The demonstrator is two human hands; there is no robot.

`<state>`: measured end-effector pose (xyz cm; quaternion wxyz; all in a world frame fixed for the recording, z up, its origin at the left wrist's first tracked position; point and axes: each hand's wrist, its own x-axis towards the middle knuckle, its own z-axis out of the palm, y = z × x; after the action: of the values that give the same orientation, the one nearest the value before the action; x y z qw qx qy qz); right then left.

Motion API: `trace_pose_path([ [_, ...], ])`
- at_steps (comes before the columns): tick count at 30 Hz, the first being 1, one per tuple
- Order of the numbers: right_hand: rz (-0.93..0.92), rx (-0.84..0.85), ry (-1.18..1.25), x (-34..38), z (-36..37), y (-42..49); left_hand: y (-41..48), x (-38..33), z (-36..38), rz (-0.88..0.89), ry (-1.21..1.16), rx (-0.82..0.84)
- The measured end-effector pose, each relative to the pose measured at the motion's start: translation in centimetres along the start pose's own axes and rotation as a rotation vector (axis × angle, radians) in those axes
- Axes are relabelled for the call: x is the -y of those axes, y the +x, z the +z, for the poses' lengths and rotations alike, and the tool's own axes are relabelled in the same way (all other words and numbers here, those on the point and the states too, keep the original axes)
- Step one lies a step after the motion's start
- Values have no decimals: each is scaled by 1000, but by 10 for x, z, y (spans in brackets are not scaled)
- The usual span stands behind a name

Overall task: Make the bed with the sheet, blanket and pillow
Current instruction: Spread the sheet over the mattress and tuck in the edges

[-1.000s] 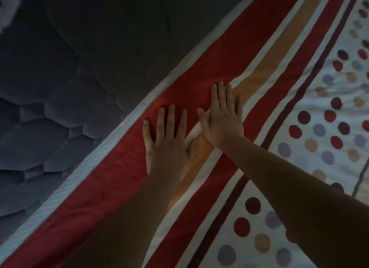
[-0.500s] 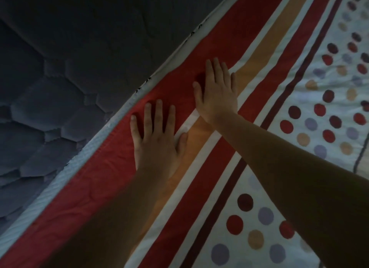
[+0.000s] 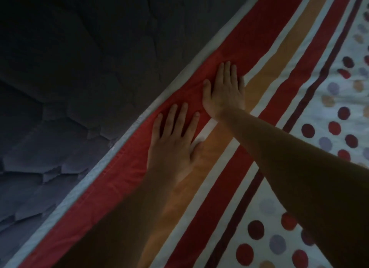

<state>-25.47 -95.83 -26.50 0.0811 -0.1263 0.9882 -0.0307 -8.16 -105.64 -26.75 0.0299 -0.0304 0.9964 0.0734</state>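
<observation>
Sheet (image 3: 211,207): lies spread over the right and near part of the scene; its edge runs on a diagonal from near left to far right. Pattern, from the edge inward: a pale border band (image 3: 127,142), a broad red stripe, white, orange, white, red, a thin dark line, then a white field with red, maroon, lilac and tan dots (image 3: 329,128) at the right. The fabric shows slight creases in the red stripe around the fingers.

Mattress (image 3: 79,88): dark, quilted in a hexagon pattern; uncovered over the left and far part of the scene; it meets the sheet's pale border along the diagonal.

Left hand (image 3: 171,146): palm down on the sheet, on the red stripe just beside the pale border; fingers straight and spread, thumb out toward the white and orange stripes; grip wide, holding nothing; it presses flat on the fabric.

Right hand (image 3: 224,94): palm down on the same red stripe, farther along than the left hand and just beside it; fingers straight and close together, little finger toward the white and orange stripes; grip wide, holding nothing; flat on the fabric.

Both forearms are bare; the right one crosses the stripes from the near right; the left one comes up from the near edge of the view. Lighting is dim; fine detail of the fabric weave cannot be told.
</observation>
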Motion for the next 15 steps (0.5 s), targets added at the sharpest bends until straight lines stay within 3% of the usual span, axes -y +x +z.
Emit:
trace_pose_path([
  [15,-59,21,73,9,-10,35,4,-3,1,-32,58,52],
])
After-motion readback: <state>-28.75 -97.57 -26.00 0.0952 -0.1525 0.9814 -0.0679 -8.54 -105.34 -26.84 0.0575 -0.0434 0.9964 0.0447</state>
